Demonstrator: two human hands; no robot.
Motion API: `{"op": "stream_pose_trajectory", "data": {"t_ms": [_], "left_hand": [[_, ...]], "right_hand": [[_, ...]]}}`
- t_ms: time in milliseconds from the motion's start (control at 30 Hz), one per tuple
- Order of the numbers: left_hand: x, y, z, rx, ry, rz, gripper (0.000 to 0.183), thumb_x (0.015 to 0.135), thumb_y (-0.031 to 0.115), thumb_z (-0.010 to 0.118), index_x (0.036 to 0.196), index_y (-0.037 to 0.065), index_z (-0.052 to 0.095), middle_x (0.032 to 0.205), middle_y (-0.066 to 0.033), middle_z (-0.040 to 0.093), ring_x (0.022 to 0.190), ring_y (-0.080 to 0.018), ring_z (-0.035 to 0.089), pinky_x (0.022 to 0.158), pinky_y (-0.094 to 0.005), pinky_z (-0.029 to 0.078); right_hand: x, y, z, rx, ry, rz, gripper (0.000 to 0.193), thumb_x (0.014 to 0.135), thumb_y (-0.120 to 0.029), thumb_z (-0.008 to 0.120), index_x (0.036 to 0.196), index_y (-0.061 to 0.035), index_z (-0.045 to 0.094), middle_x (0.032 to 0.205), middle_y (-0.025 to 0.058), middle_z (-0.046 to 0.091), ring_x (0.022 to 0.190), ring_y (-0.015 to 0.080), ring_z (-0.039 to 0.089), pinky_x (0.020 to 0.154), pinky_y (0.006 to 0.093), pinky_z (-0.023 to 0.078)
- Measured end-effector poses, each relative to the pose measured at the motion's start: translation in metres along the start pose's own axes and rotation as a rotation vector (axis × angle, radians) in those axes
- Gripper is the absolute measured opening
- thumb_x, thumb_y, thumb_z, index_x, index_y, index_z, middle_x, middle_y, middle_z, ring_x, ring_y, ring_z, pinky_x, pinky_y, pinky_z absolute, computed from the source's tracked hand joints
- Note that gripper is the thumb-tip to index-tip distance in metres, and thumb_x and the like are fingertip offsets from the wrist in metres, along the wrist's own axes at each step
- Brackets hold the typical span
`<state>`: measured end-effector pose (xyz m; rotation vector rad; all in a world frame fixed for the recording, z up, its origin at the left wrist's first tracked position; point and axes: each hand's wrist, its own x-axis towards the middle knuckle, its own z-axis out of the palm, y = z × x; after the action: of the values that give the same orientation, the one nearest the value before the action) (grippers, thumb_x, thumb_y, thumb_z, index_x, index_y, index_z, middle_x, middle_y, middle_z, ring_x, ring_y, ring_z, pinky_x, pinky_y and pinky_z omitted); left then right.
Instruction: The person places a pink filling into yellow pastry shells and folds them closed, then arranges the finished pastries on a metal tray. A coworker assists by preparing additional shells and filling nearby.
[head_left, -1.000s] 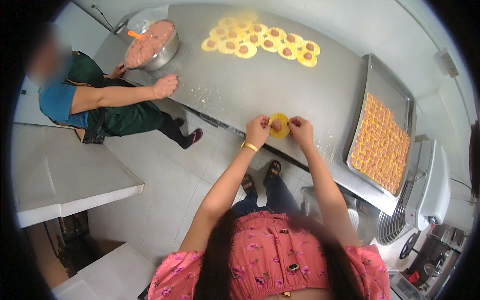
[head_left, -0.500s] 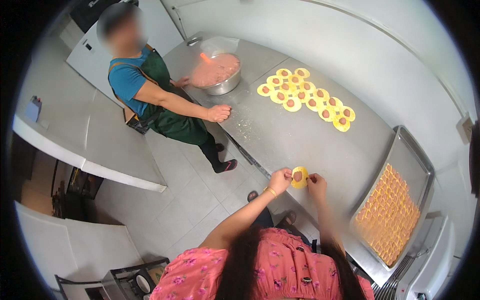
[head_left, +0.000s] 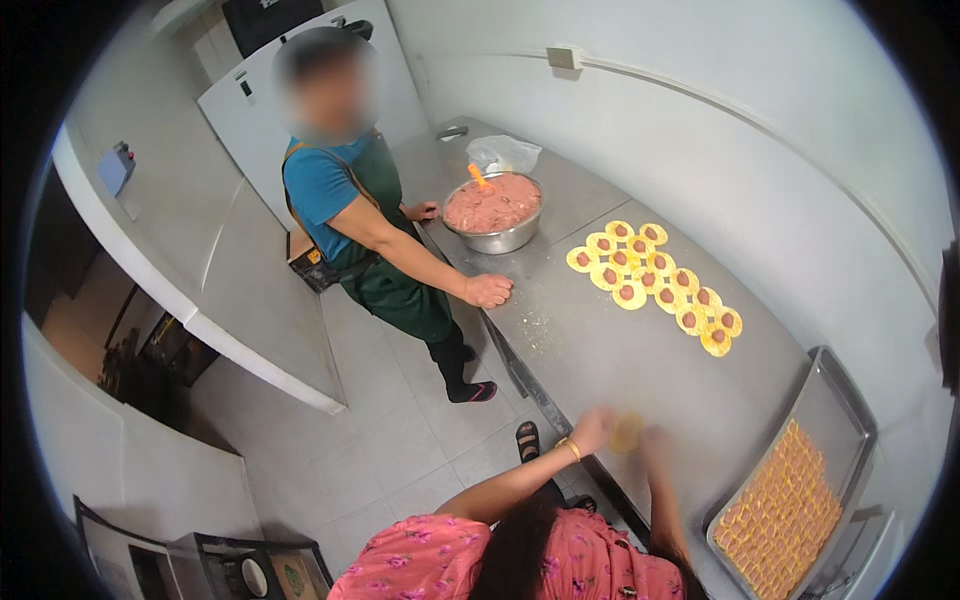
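In the head view, a blurred yellow round (head_left: 627,432) is near the front edge of the metal table (head_left: 640,375), between the person's hands: just right of the left hand (head_left: 594,430), just left of the right hand (head_left: 656,448). It shows no clear long axis, and neither hand is plainly nearer. Blur hides the fingers; whether either pinches it cannot be told.

View is turning left and up, revealing a wall outlet (head_left: 564,58). Left hand (head_left: 594,430), right hand (head_left: 655,450) and yellow wrapper (head_left: 627,433) are blurring.
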<state>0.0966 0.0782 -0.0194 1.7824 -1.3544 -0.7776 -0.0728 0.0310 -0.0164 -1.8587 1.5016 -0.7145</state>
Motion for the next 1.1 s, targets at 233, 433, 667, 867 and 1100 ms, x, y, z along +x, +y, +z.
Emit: {"op": "stream_pose_trajectory", "data": {"t_ms": [233,433,667,867,1100], "left_hand": [[0.007,0.004,-0.004,-0.068,-0.049,0.025,0.024,0.079,0.004,0.056,0.102,0.0,0.063,0.091,-0.0155,0.067,0.083,-0.024,0.067,0.077,-0.032,0.053],[0.017,0.007,-0.01,-0.001,-0.063,0.056,0.024,0.079,0.004,0.056,0.102,-0.001,0.062,0.091,-0.0151,0.068,0.083,-0.0247,0.067,0.078,-0.0327,0.053],[0.009,0.012,-0.007,-0.156,-0.105,0.026,0.031,0.076,0.003,0.057,0.107,0.0,0.061,0.091,-0.0149,0.067,0.084,-0.0241,0.067,0.078,-0.0324,0.052],[-0.002,0.03,-0.015,-0.043,-0.136,0.079,0.036,0.08,0.005,0.053,0.116,0.005,0.059,0.093,-0.0139,0.068,0.086,-0.024,0.066,0.08,-0.0335,0.051],[0.001,0.018,-0.004,-0.202,-0.113,0.039,0.03,0.082,0.009,0.058,0.11,0.002,0.061,0.099,-0.015,0.067,0.088,-0.0247,0.066,0.078,-0.0329,0.051]], "right_hand": [[0.0,-0.013,-0.006,0.2,0.017,0.114,0.016,0.079,-0.011,0.063,0.089,0.0016,0.064,0.078,0.0112,0.065,0.071,0.0187,0.061,0.068,0.033,0.048],[-0.002,-0.027,-0.014,0.356,-0.073,0.234,0.019,0.082,-0.012,0.061,0.096,0.001,0.063,0.089,0.0084,0.064,0.082,0.0167,0.058,0.074,0.0328,0.046],[-0.006,-0.024,-0.011,0.373,0.008,0.168,0.012,0.082,-0.005,0.059,0.091,0.0025,0.063,0.08,0.0077,0.065,0.072,0.0139,0.06,0.068,0.0286,0.048],[-0.011,-0.027,-0.011,0.266,0.097,0.05,0.012,0.083,-0.006,0.06,0.09,0.0034,0.063,0.079,0.0095,0.066,0.072,0.0155,0.062,0.069,0.0299,0.05],[-0.009,-0.003,-0.003,0.414,0.064,0.106,0.02,0.085,-0.014,0.06,0.095,0.0024,0.065,0.08,0.0137,0.068,0.071,0.0187,0.065,0.069,0.0315,0.05]]}}
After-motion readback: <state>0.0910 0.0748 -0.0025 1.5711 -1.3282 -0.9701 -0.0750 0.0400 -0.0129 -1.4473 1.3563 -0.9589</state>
